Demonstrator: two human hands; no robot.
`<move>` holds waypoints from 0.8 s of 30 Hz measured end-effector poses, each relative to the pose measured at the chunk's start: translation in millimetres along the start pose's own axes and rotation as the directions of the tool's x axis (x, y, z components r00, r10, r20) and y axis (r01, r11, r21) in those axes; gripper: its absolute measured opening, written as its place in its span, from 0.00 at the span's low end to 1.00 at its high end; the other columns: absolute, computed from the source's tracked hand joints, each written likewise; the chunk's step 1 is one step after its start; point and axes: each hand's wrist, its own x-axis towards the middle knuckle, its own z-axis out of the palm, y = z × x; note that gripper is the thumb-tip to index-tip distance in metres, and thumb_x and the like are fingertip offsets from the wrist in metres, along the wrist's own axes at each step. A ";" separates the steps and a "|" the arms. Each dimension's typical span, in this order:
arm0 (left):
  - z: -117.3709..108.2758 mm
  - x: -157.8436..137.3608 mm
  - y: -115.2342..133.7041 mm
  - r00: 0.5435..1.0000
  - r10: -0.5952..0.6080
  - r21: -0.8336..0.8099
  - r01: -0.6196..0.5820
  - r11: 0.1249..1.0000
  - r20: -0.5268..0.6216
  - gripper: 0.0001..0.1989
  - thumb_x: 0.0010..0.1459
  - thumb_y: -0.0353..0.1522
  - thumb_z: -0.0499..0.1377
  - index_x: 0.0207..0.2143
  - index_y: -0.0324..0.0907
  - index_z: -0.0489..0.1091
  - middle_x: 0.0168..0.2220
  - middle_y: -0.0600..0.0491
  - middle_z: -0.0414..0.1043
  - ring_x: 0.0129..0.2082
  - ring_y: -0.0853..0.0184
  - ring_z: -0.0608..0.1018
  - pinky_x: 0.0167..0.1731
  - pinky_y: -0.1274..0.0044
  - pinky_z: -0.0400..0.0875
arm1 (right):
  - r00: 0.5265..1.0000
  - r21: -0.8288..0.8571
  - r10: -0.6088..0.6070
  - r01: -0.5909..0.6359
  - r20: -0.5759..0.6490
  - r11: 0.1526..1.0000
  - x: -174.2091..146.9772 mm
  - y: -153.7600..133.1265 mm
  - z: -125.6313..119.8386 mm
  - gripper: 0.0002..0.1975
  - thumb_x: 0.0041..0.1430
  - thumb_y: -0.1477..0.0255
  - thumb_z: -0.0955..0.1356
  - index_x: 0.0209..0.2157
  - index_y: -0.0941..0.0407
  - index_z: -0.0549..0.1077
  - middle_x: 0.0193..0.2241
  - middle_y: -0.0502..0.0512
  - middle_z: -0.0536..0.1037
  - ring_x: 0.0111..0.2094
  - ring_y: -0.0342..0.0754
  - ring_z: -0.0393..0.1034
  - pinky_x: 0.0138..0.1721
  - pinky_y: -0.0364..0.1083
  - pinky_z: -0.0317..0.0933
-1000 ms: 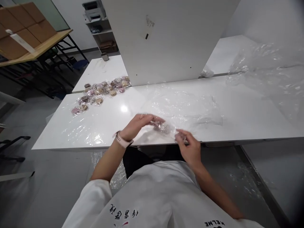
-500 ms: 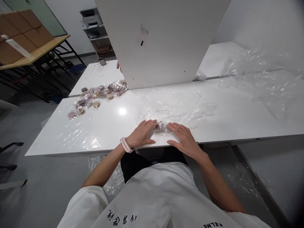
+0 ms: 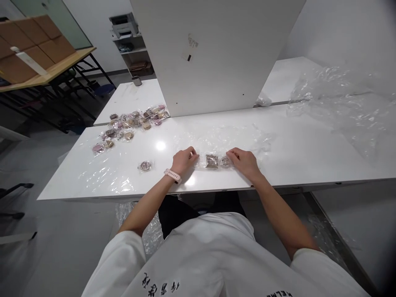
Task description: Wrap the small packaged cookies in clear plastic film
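Note:
A brown square packet (image 3: 212, 161) in clear wrap lies flat on the white table (image 3: 293, 144). Touching its right side is a smaller clear-wrapped brown piece (image 3: 225, 161). My left hand (image 3: 185, 161), with a pale pink watch band at the wrist, is closed in a pinch at the left end of the clear plastic; what its fingertips hold is too small to make out. With thumb and fingers together, my right hand (image 3: 244, 163) pinches the wrapper edge of the smaller piece. To the left of my left hand lies a wrapped round dark piece (image 3: 145, 166).
Several wrapped round pieces (image 3: 128, 135), pink, tan and brown, are scattered at the left back. A tall white panel (image 3: 213, 62) stands across the table. Crumpled clear plastic film (image 3: 337, 99) lies at the right. A grey cup (image 3: 136, 81) stands behind the pieces.
Both hands went from lying spread beside the packets to pinching at the ends. My left hand moved left and up. A wrapped round piece now lies separately at left.

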 end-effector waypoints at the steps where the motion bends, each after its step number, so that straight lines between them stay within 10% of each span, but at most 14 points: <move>1: 1.1 3.1 3.0 0.999 -0.001 0.062 0.005 0.998 -0.050 0.09 0.66 0.35 0.56 0.41 0.41 0.72 0.32 0.48 0.78 0.31 0.59 0.79 0.31 0.69 0.71 | 0.999 -0.063 -0.006 0.003 -0.046 0.998 3.5 -0.8 0.4 0.18 0.68 0.60 0.61 0.38 0.53 0.79 0.29 0.55 0.81 0.29 0.51 0.74 0.30 0.47 0.63; 4: 5.4 -3.5 5.8 0.943 0.265 0.208 -0.223 0.952 -0.203 0.12 0.65 0.31 0.57 0.50 0.41 0.70 0.51 0.43 0.76 0.50 0.54 0.77 0.46 0.62 0.72 | 0.969 -0.182 -0.175 0.143 -0.176 0.973 -2.7 -1.5 -2.8 0.16 0.68 0.63 0.63 0.49 0.55 0.77 0.46 0.62 0.80 0.45 0.57 0.74 0.42 0.52 0.66; 8: 10.3 -24.0 -3.2 0.805 0.592 0.214 -0.572 0.792 -0.037 0.21 0.64 0.33 0.60 0.59 0.44 0.65 0.63 0.45 0.68 0.62 0.55 0.69 0.59 0.59 0.63 | 0.896 -0.082 -0.443 0.444 0.038 0.892 -25.9 6.7 -9.4 0.20 0.69 0.60 0.64 0.57 0.52 0.72 0.56 0.60 0.76 0.57 0.58 0.69 0.55 0.57 0.62; 15: 4.6 26.9 3.0 0.985 0.171 0.043 -0.171 0.984 -0.013 0.14 0.71 0.36 0.50 0.39 0.41 0.74 0.32 0.50 0.78 0.32 0.62 0.78 0.35 0.70 0.70 | 0.982 0.020 -0.154 0.152 0.109 0.988 8.4 13.9 -7.6 0.22 0.72 0.56 0.59 0.45 0.54 0.78 0.32 0.56 0.82 0.33 0.52 0.75 0.35 0.49 0.64; 18: 0.9 55.5 18.5 0.989 0.086 0.088 -0.076 0.993 -0.123 0.07 0.65 0.34 0.60 0.35 0.41 0.73 0.29 0.49 0.75 0.35 0.58 0.77 0.44 0.63 0.69 | 0.995 -0.096 0.008 0.001 0.097 0.995 33.5 7.1 -6.8 0.21 0.69 0.55 0.63 0.45 0.55 0.79 0.31 0.57 0.80 0.32 0.53 0.73 0.34 0.50 0.62; 24: 3.4 11.9 32.1 0.877 0.051 -0.206 -0.168 0.964 -0.478 0.05 0.61 0.32 0.62 0.41 0.45 0.73 0.48 0.44 0.72 0.54 0.52 0.71 0.58 0.55 0.62 | 0.914 -0.263 -0.406 0.389 -0.009 0.883 28.4 -1.5 4.5 0.19 0.73 0.64 0.58 0.55 0.52 0.75 0.59 0.59 0.73 0.58 0.59 0.65 0.55 0.58 0.59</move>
